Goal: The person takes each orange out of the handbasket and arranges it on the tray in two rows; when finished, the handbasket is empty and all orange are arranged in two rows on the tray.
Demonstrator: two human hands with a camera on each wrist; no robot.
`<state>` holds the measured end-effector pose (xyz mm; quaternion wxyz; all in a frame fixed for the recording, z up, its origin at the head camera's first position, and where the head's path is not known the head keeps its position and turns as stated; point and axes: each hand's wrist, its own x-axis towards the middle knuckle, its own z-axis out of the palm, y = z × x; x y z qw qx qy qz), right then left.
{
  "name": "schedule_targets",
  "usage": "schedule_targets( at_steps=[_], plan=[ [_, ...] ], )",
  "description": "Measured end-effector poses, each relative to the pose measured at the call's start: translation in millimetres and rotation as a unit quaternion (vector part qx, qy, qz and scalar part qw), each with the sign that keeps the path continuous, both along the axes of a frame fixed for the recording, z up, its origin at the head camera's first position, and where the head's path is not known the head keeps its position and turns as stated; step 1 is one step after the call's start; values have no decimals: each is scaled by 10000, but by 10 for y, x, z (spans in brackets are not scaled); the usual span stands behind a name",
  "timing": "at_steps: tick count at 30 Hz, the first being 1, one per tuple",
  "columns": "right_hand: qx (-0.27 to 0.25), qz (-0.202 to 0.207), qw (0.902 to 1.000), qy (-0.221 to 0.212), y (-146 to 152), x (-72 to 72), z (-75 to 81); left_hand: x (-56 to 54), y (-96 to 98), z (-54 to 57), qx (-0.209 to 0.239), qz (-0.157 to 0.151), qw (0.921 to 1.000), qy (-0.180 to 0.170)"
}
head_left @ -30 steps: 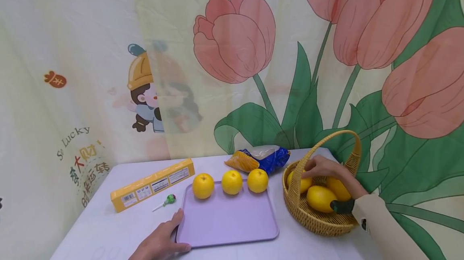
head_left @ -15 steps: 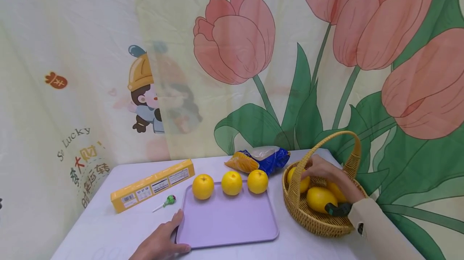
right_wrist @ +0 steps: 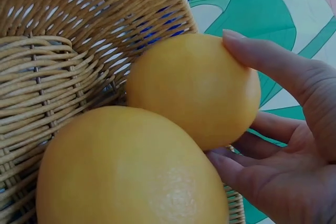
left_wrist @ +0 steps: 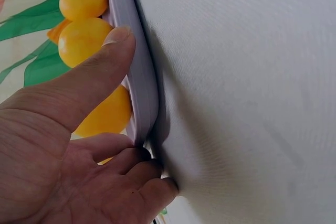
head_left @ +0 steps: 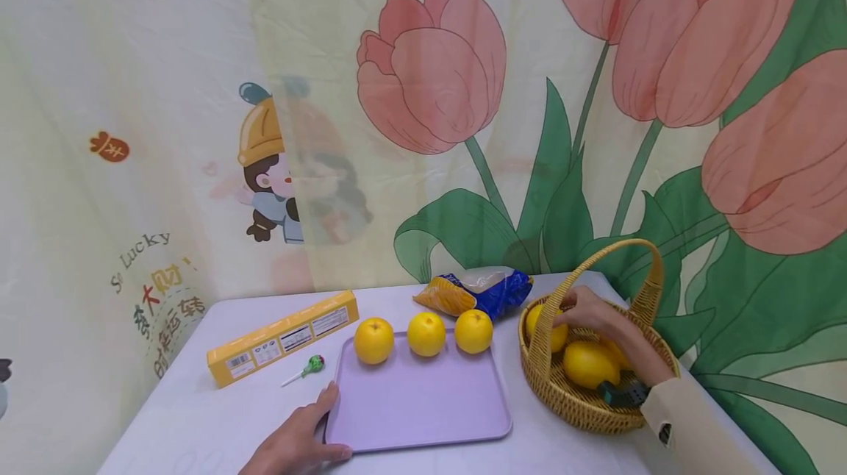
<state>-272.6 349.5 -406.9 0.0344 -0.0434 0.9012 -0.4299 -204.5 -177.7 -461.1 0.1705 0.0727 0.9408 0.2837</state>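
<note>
Tulip curtain (head_left: 433,70) hung behind a table (head_left: 192,416), left hand (head_left: 295,434) spread against a tray (head_left: 423,409), right hand (head_left: 590,310) gripped fruit (right_wrist: 191,93) inside a basket (head_left: 557,395).

In your head view, the light is soft and quite even. Around your left hand (left_wrist: 42,156) it is dimmer, with a soft shadow on the tablecloth (left_wrist: 252,77) along the tray (left_wrist: 139,72). The yellow fruit (right_wrist: 194,87) in your right hand (right_wrist: 299,182) looks rather dull; the nearer fruit (right_wrist: 126,166) beside it carries a small, pale glare.
</note>
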Motion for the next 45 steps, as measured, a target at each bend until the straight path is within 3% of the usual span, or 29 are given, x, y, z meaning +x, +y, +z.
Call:
schedule_targets(
  at_steps=[13,18,27,33,38,41,45],
  plan=[
    [-574,-536,9958,470,72,348,257,-39,12,59,-100,205,9997,-119],
    [-674,-395,9953,575,151,553,369,-35,-3,31,-45,151,9998,-80],
    [-979,451,9878,1127,258,987,585,16,-15,-29,51,61,9999,-77],
    [-1643,1355,9663,1443,194,1176,639,9,-4,-4,-74,94,9999,-30],
    [-2159,2049,9468,1221,-53,1252,662,12,15,7,-109,237,9996,-129],
    [-2344,2177,9421,1004,-322,1245,648,13,20,4,-106,252,9995,-140],
    [-2631,2233,9352,796,-778,1158,591,6,-9,1,57,55,10000,50]
  ],
)
